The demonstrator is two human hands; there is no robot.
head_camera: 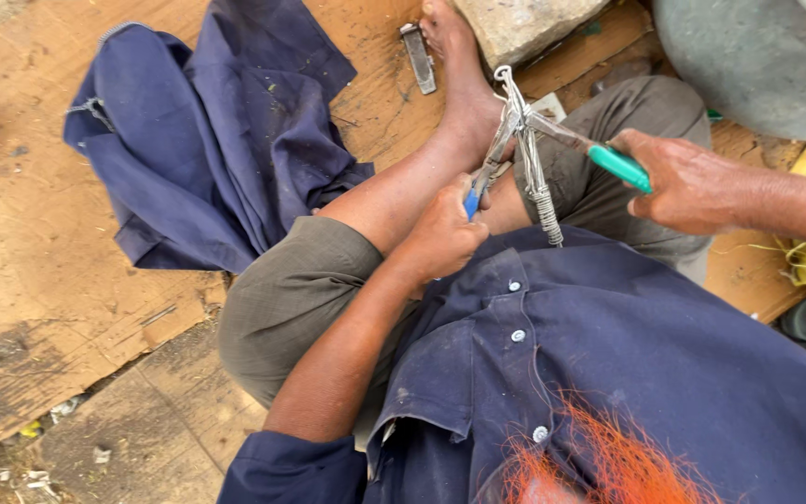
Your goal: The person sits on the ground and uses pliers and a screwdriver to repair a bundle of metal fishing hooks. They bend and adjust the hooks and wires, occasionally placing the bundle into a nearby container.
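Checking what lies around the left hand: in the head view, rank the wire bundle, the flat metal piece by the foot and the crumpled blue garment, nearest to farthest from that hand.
1. Wire bundle: just right of the left hand, above the lap.
2. Flat metal piece: up ahead, beside the foot.
3. Crumpled blue garment: off to the left on the cardboard; by its middle farthest, though its near edge comes about as close as the metal piece.
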